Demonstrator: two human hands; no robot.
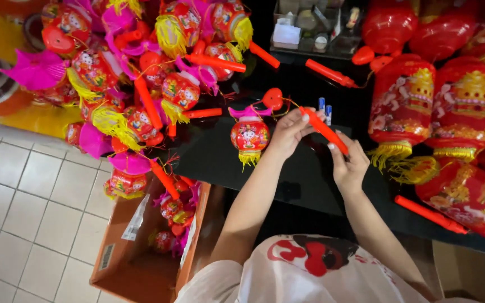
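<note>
Dozens of small lanterns (136,73) already lie heaped at the far left of the black counter (298,168), each with a pink top, yellow fringe and a red stick, so by the look of it that share of the work is behind you. On your right stand the large red lanterns (439,106) with gold fringe, some upright and some lying over, and a loose red stick (430,214) rests near the counter's front edge beside them. Below the heap, on the tiled floor (23,207), an open cardboard box (113,247) holds a few more small lanterns, which I judge are the ones left to do; how many lie deeper in it cannot be told.

Between your hands is the piece in progress: a red handle stick (325,130), held slantwise just above the middle of the counter. Your left hand (288,130) has its fingers pinched on the upper end, and your right hand (348,164) has its fingers clamped round the lower end. A thin cord runs from the stick's top to one small lantern (249,134) lying on the counter just left of your left hand. Two small blue-and-white batteries (325,110) stand just beyond the stick.

At the back sits a clear tray (310,28) of small odds and ends. The room shows pale square tiles and a bright orange and yellow mat (7,62) at the upper left.
</note>
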